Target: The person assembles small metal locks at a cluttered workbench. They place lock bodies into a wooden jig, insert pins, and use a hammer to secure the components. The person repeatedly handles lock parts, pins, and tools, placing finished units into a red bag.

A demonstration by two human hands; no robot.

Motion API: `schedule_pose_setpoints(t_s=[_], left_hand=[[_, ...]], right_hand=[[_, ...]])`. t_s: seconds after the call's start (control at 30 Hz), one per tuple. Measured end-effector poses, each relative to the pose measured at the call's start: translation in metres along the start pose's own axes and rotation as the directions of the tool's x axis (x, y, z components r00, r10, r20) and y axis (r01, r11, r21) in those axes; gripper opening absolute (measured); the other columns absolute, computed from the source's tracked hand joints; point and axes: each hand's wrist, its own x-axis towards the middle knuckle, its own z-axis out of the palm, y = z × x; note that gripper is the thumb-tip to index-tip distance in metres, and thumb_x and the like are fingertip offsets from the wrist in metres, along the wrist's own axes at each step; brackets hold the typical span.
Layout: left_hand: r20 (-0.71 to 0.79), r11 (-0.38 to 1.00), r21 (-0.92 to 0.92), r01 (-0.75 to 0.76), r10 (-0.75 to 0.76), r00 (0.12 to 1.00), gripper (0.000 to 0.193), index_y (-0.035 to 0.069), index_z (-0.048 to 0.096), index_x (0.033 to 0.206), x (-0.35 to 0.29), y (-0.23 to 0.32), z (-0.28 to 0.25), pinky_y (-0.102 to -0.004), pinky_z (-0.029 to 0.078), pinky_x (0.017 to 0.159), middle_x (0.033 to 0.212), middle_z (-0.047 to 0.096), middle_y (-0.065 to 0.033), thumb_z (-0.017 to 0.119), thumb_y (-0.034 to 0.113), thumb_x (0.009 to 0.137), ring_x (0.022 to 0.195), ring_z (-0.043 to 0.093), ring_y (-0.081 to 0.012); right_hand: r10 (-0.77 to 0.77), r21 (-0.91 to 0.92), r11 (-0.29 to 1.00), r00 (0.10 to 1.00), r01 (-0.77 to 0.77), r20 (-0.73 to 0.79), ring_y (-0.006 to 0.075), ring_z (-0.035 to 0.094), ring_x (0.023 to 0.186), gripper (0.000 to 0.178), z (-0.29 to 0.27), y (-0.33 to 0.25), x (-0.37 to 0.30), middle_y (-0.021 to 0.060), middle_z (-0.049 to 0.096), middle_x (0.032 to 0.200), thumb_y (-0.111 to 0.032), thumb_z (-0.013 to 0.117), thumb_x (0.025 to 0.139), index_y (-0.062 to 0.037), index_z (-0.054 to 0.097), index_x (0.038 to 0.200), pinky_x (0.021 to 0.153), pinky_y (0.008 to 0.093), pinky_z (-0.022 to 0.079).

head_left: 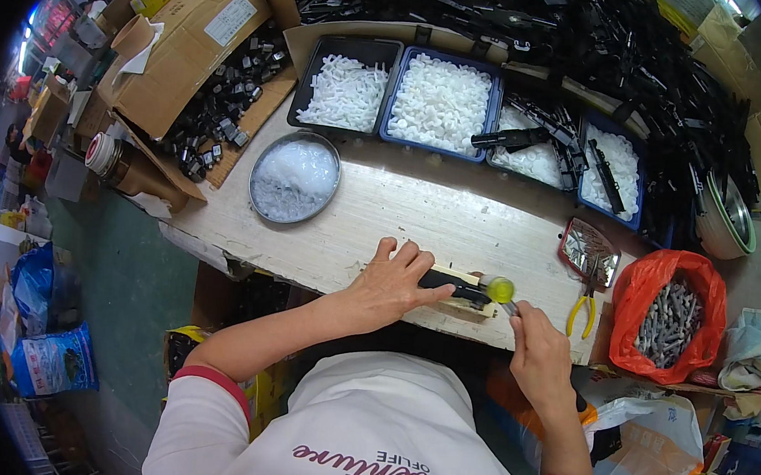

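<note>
My left hand (387, 284) is closed on a long black plastic part (455, 286), its thumb along the near side. The part lies in a pale wooden block (470, 307) near the table's front edge. My right hand (538, 349) grips the handle of a small mallet, whose round yellow-green head (501, 290) is over the right end of the part. Whether the head touches the part, I cannot tell.
Behind are trays of white plastic pieces (439, 101), with black parts piled beyond (475, 13). A round tin (294, 179) holds clear pieces. Yellow-handled pliers (582, 314) and a red bag (628, 298) of metal parts lie right. A carton (188, 45) stands left.
</note>
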Motion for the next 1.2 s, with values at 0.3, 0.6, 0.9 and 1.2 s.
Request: schedule_pose_setpoints(t_s=[0.3,0.6,0.9,1.2], left_hand=[[0.052,1.0,0.017,-0.004,0.003,0.999,0.043,0.024,0.06,0.11,0.004,0.002,-0.003,-0.0406,0.029,0.078,0.106,0.048,-0.0137,0.057,0.004,0.072,0.095,0.043,-0.0253],[-0.063,0.965,-0.247,0.087,-0.105,0.992,0.052,0.014,0.056,0.112,0.007,-0.006,0.003,-0.0351,0.039,0.072,0.095,0.051,-0.0098,0.06,-0.006,0.064,0.086,0.044,-0.0271],[-0.174,0.834,-0.506,0.221,-0.349,0.921,0.065,0.003,0.04,0.124,0.001,0.0,0.008,-0.0362,0.041,0.073,0.092,0.053,-0.0101,0.059,-0.01,0.063,0.084,0.045,-0.0277],[-0.448,0.838,-0.466,0.283,-0.499,0.742,0.068,0.003,0.038,0.125,-0.017,0.017,0.026,-0.0386,0.031,0.086,0.111,0.047,-0.0142,0.066,-0.004,0.063,0.098,0.045,-0.0293]], right_hand=[[0.004,-0.117,0.993,1.0,-0.003,0.005,0.0305,0.057,0.054,0.01,-0.004,-0.011,0.004,0.013,0.056,0.067,-0.012,0.052,0.084,-0.0026,0.051,0.085,0.046,0.0392,0.044],[0.095,-0.205,0.977,0.98,-0.058,0.176,0.033,0.055,0.05,0.016,0.005,-0.001,0.019,0.0128,0.056,0.062,-0.018,0.049,0.087,-0.0035,0.047,0.08,0.046,0.0417,0.042],[0.022,-0.166,0.986,0.983,0.009,0.183,0.0324,0.056,0.05,0.016,0.031,-0.023,0.041,0.0131,0.056,0.059,-0.019,0.048,0.088,-0.0041,0.048,0.08,0.045,0.0422,0.042],[-0.028,-0.134,0.989,0.959,0.068,0.282,0.0359,0.055,0.051,0.02,0.03,-0.037,0.068,0.0153,0.057,0.058,-0.021,0.048,0.088,-0.0045,0.049,0.077,0.047,0.045,0.042]])
